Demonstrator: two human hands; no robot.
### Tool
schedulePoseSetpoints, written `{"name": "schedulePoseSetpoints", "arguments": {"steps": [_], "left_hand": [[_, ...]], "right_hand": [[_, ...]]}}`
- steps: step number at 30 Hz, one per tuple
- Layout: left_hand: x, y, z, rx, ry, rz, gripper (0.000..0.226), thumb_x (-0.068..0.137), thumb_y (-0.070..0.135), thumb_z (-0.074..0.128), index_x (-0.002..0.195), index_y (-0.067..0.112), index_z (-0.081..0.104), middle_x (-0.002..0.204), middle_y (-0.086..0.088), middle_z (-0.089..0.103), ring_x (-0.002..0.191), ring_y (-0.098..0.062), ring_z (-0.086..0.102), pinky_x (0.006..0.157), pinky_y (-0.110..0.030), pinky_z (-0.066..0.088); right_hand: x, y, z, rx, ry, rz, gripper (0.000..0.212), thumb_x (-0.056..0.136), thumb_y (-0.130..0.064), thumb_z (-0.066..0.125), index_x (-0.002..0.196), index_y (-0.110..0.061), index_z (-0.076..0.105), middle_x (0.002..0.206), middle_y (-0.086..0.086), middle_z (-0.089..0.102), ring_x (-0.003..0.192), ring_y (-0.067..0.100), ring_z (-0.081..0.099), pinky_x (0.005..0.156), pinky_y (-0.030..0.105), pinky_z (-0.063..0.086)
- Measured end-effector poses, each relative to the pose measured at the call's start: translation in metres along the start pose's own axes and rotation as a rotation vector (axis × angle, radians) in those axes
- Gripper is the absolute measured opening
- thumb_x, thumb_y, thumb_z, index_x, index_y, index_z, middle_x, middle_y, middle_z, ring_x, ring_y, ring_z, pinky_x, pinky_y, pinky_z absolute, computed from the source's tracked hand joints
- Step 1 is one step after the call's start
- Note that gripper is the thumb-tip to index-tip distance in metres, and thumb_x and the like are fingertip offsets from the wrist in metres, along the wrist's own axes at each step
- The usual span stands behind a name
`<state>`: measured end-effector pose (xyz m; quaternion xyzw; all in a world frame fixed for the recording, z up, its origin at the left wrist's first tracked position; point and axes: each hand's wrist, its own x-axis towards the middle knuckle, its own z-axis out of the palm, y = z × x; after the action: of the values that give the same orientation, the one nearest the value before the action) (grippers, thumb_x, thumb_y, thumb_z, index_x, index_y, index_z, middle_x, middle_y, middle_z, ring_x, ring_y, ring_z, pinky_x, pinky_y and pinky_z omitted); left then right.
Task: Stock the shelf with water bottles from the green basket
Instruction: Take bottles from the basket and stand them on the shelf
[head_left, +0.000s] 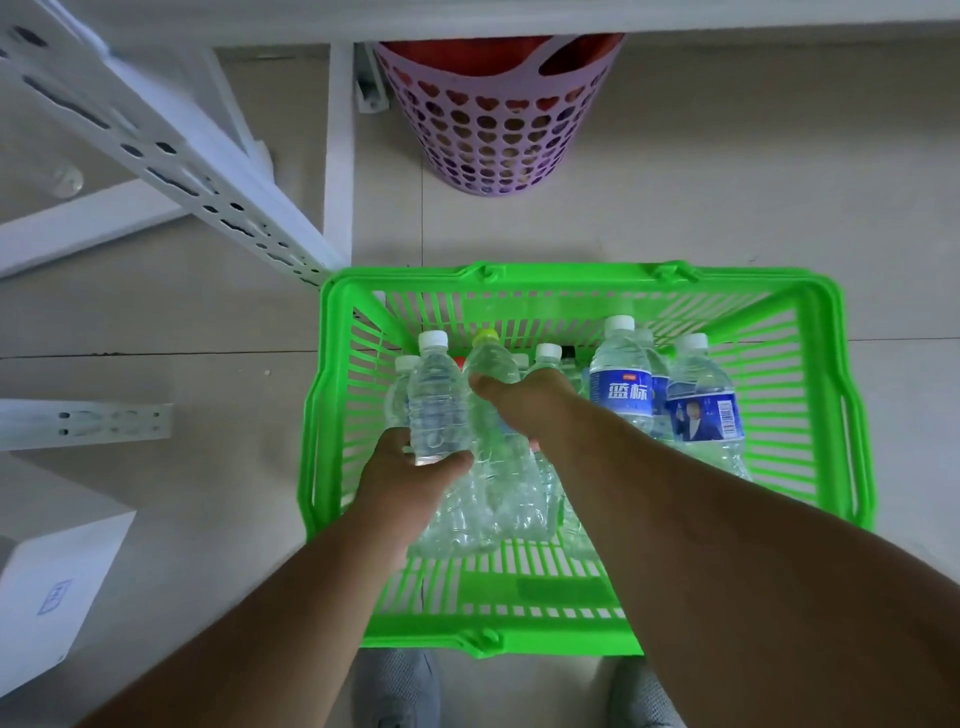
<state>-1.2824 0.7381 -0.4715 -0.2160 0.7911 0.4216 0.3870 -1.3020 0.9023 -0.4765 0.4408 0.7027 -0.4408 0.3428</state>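
Observation:
A green basket (852, 364) stands on the floor below me with several clear water bottles in it. My left hand (410, 478) grips a clear white-capped bottle (434, 405) near its base, upright at the basket's left side. My right hand (524, 402) grips a clear bottle with a yellow-green cap (491, 358) just to the right of the first. Two blue-labelled bottles (623, 384) (701, 400) stand at the basket's right. A white metal shelf frame (156, 150) rises at the upper left.
A purple perforated bin (493, 135) with something red inside stands beyond the basket, under a white shelf board. A white box (57, 592) lies on the floor at the lower left. My grey shoes (395, 686) show below the basket. The floor is pale tile.

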Motion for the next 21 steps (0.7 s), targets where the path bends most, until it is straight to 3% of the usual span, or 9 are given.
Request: {"name": "schedulePoseSetpoints", "arguments": {"steps": [3,5,7,10,13,16,19,21], "left_hand": [[-0.011,-0.004,-0.006,-0.034,0.019,-0.010,0.039,0.074,0.024,0.083,0.105,0.021,0.060,0.093,0.003,0.072,0.081,-0.013,0.068,0.060,-0.024,0.045],[-0.025,-0.003,-0.014,-0.043,0.039,0.008,0.037,0.073,0.026,0.084,0.103,0.020,0.064,0.095,0.003,0.073,0.083,-0.013,0.069,0.063,-0.024,0.048],[-0.046,0.005,-0.025,-0.053,0.052,0.023,0.037,0.072,0.026,0.085,0.102,0.019,0.065,0.094,0.005,0.073,0.084,-0.011,0.069,0.067,-0.025,0.049],[-0.093,0.028,-0.044,-0.100,0.034,0.063,0.030,0.073,0.016,0.085,0.097,0.017,0.067,0.088,0.005,0.076,0.078,-0.006,0.071,0.070,-0.024,0.051],[-0.158,0.065,-0.065,-0.101,0.012,0.133,0.031,0.072,0.014,0.085,0.098,0.016,0.069,0.090,0.005,0.077,0.086,-0.009,0.072,0.078,-0.026,0.054],[-0.242,0.110,-0.090,-0.156,-0.018,0.193,0.030,0.073,0.010,0.084,0.098,0.017,0.069,0.089,0.006,0.077,0.083,-0.007,0.072,0.072,-0.020,0.054],[-0.337,0.160,-0.118,-0.179,-0.050,0.263,0.032,0.075,0.006,0.082,0.101,0.016,0.068,0.090,0.004,0.077,0.080,-0.005,0.072,0.065,-0.013,0.049],[-0.400,0.190,-0.139,-0.178,-0.046,0.327,0.035,0.074,0.005,0.082,0.104,0.016,0.068,0.093,0.003,0.077,0.083,-0.004,0.072,0.067,-0.011,0.050]], "right_hand": [[-0.010,0.002,0.003,0.087,-0.005,-0.015,0.057,0.084,-0.056,0.068,0.098,-0.003,0.052,0.071,0.001,0.049,0.061,0.012,0.049,0.065,0.028,0.046],[-0.026,0.003,0.005,0.181,-0.008,-0.064,0.065,0.079,-0.055,0.074,0.111,-0.004,0.049,0.082,0.002,0.053,0.068,0.014,0.055,0.060,0.029,0.048],[-0.050,0.002,-0.001,0.230,0.015,-0.127,0.054,0.077,-0.053,0.076,0.105,-0.011,0.055,0.089,0.002,0.062,0.074,0.015,0.062,0.064,0.029,0.051],[-0.108,-0.006,-0.030,0.328,-0.010,-0.210,0.036,0.083,-0.049,0.074,0.097,-0.018,0.064,0.080,-0.006,0.066,0.069,0.007,0.061,0.057,0.022,0.042],[-0.183,-0.018,-0.072,0.366,0.002,-0.344,0.028,0.081,-0.045,0.077,0.095,-0.021,0.073,0.075,-0.011,0.072,0.065,0.001,0.067,0.056,0.019,0.047],[-0.271,-0.034,-0.121,0.348,0.055,-0.456,0.033,0.075,-0.045,0.083,0.094,-0.020,0.073,0.080,-0.010,0.076,0.072,0.002,0.070,0.062,0.017,0.050],[-0.371,-0.055,-0.174,0.326,0.086,-0.553,0.025,0.077,-0.042,0.082,0.086,-0.023,0.069,0.066,-0.020,0.068,0.059,-0.009,0.061,0.055,0.008,0.043],[-0.443,-0.070,-0.206,0.319,0.108,-0.607,0.024,0.079,-0.043,0.081,0.088,-0.024,0.069,0.068,-0.020,0.069,0.059,-0.009,0.061,0.055,0.008,0.044]]}}
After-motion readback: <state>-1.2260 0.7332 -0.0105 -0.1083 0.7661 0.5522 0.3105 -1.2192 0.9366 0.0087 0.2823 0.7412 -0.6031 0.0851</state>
